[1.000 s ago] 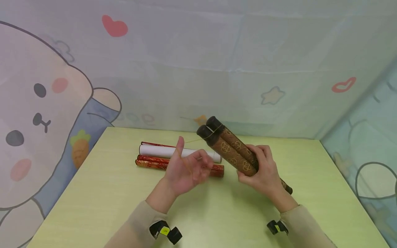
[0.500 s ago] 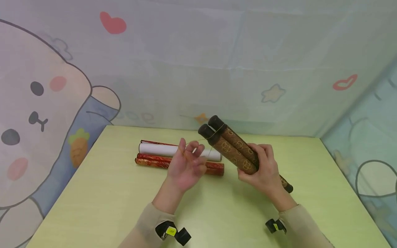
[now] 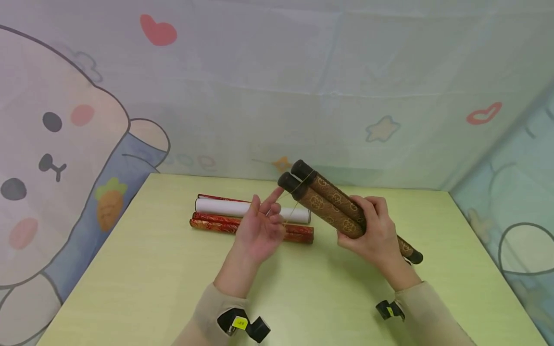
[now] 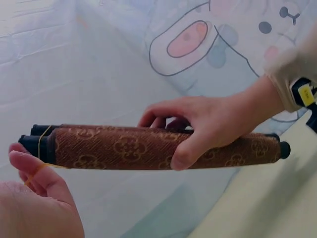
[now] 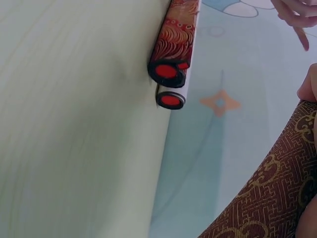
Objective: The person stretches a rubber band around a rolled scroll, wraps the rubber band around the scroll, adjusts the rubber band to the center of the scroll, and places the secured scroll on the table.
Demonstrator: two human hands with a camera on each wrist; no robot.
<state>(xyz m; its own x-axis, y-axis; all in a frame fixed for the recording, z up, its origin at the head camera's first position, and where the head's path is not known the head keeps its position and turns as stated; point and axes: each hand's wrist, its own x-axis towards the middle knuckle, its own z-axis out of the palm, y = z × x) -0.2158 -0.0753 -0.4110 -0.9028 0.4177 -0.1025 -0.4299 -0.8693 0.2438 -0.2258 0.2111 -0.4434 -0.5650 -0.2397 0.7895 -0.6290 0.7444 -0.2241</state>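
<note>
My right hand (image 3: 376, 235) grips a brown patterned scroll (image 3: 326, 206) around its middle, above the table. It is rolled in from both sides, so two rolls lie side by side with dark end knobs (image 3: 291, 182). A thin yellow rubber band (image 4: 41, 136) loops around the knobs at the left end and runs to my left hand (image 3: 261, 230). That hand is palm up, its index finger extended at the knobs and the other fingers curled with the band across them. In the left wrist view the scroll lies nearly level.
Behind my left hand, a red patterned scroll (image 3: 298, 234) lies on the pale yellow table (image 3: 130, 269), beside a white roll (image 3: 216, 206) with red edging. In the right wrist view their ends show red inside dark rims. A cartoon-printed curtain (image 3: 259, 96) hangs behind.
My left hand has turned and its index finger has straightened toward the knobs, with the band closer to them. My right hand and the scroll have shifted slightly to the right.
</note>
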